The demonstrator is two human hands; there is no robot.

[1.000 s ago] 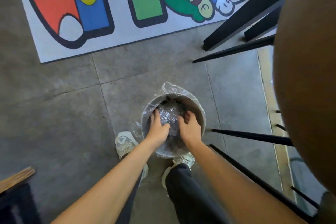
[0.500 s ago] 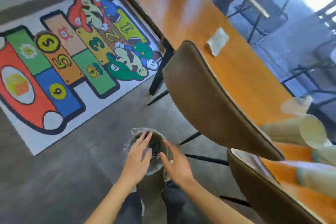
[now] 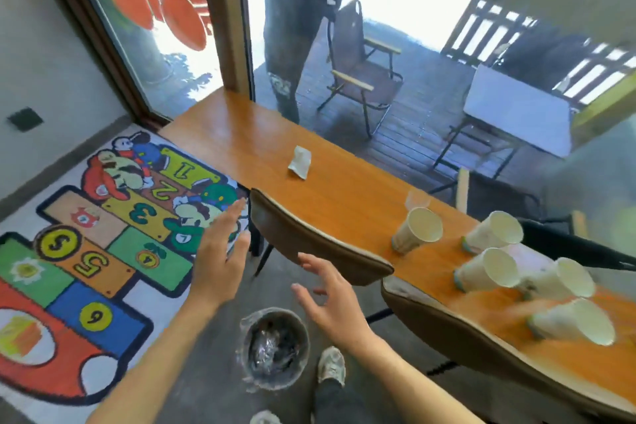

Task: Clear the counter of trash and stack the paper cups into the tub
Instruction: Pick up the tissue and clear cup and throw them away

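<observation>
A long wooden counter runs from the window to the lower right. A crumpled white paper scrap lies on its far part. Several white paper cups stand and lie at its right end: one upright, others tipped on their sides. On the floor between my arms sits a small bin lined with clear plastic and holding crumpled trash. My left hand and my right hand hover above the bin, both open and holding nothing.
Two brown chair backs stand between me and the counter. A colourful hopscotch mat covers the floor at left. Behind the glass a person stands beside a folding chair. My shoe is next to the bin.
My hands have left the bin and risen, fingers spread. My view has lifted from the floor to the counter, which brings the cups and the paper scrap into sight.
</observation>
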